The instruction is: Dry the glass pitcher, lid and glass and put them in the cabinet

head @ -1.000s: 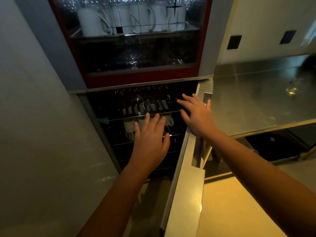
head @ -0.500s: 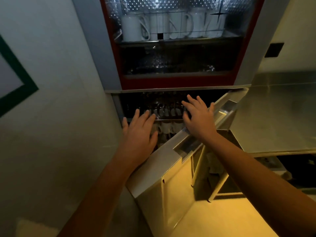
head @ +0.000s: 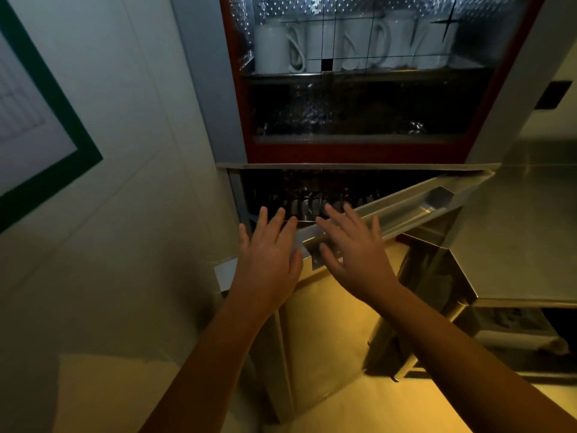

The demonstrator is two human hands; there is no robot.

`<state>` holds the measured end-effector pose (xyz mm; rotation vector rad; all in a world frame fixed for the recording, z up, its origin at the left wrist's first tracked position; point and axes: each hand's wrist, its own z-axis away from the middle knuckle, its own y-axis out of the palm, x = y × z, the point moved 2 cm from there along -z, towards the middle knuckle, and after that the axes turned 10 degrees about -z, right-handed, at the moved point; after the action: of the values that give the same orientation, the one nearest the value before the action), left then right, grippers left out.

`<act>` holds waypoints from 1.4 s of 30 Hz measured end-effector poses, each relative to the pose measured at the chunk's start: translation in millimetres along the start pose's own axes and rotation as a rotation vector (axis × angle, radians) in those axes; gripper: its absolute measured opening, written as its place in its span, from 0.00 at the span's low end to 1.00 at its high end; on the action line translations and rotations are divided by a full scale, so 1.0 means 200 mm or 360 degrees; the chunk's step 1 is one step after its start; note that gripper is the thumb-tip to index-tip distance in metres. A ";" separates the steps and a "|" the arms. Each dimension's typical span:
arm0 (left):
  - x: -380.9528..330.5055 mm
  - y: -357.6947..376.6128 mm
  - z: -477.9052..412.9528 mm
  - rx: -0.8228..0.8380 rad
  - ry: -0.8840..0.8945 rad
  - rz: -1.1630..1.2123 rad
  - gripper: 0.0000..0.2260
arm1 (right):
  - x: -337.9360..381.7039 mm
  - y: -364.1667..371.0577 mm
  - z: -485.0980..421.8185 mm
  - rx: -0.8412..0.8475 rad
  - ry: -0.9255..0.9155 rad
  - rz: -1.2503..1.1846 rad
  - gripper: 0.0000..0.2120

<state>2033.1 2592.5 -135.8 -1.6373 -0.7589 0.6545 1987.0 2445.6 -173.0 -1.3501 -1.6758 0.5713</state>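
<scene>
Right, the cabinet is dead ahead; everything here is placed vs its lower door. The door's part-open, swung out at an angle: right end at the cabinet, left end out toward the person.

The left hand lies flat on the door's near end, fingers straight and a bit spread, holding nothing, w/ tips reaching over the top edge. The right hand is just beside it on the door's top edge, fingers straight and fanned wide, also empty.

Behind the door is a dark lower compt w/ a rack of shiny items. It's too dark to tell if the pitcher, lid or glass are among them.

Abv the door is a red-framed glass-front compt w/ a row of white mugs on its top shelf. Right of the door is a steel counter. Left of it & higher, a green-framed sheet is on the wall.
</scene>
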 end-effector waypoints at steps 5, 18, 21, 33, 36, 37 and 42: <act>0.00 0.02 -0.01 0.0054 -0.0050 -0.0029 0.25 | 0.00 0.06 0.05 0.0009 -0.0060 0.0047 0.24; 0.18 0.02 -0.01 -0.0039 -0.0226 -0.0043 0.24 | 0.21 0.24 0.02 0.0111 -0.0119 0.0048 0.30; 0.23 0.02 -0.01 -0.0023 -0.0277 -0.0090 0.25 | 0.26 0.25 0.01 0.0062 -0.0206 0.0135 0.31; 0.36 0.02 0.01 -0.0091 -0.0395 -0.0094 0.25 | 0.31 0.38 -0.07 0.0133 -0.0279 0.0215 0.38; 0.37 0.02 -0.01 -0.0091 -0.0420 -0.0092 0.25 | 0.31 0.41 -0.13 0.0152 -0.0246 0.0195 0.38; 0.37 0.02 -0.01 -0.0095 -0.0422 -0.0092 0.25 | 0.31 0.43 -0.15 0.0167 -0.0226 0.0196 0.38; 0.37 0.02 -0.08 -0.0146 -0.0407 -0.0030 0.23 | 0.31 0.46 -0.26 0.0348 -0.0159 0.0187 0.35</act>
<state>2091.9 2638.8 -138.8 -1.6453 -1.0008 0.8367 2079.6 2523.7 -198.0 -1.2837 -1.5678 0.8770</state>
